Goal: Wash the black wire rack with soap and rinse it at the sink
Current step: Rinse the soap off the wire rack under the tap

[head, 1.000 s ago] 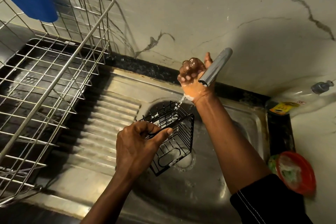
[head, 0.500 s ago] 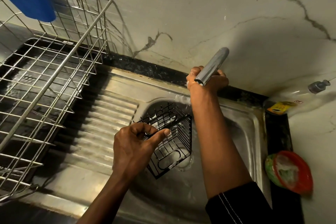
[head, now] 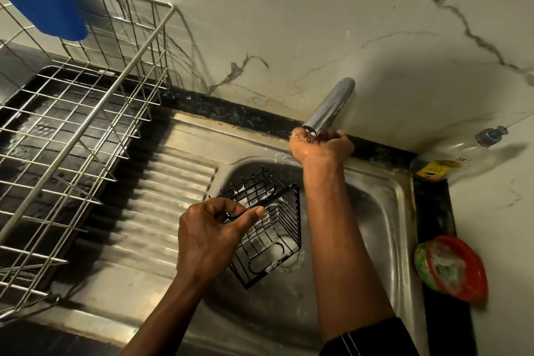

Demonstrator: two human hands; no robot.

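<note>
Suds gone, my right hand (head: pixel 321 147) now curls beneath the tap (head: pixel 329 108), hold hidden; my left hand (head: pixel 208 240) pinches the soapy black wire rack (head: pixel 267 240) in its fingers (head: pixel 248 218), ready for rinsing.

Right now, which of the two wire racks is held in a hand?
The small black wire rack, pinched by the left hand over the sink; the big silver rack stands untouched.

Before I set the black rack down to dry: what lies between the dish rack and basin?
The ribbed steel drainboard, shown in the head view.
</note>
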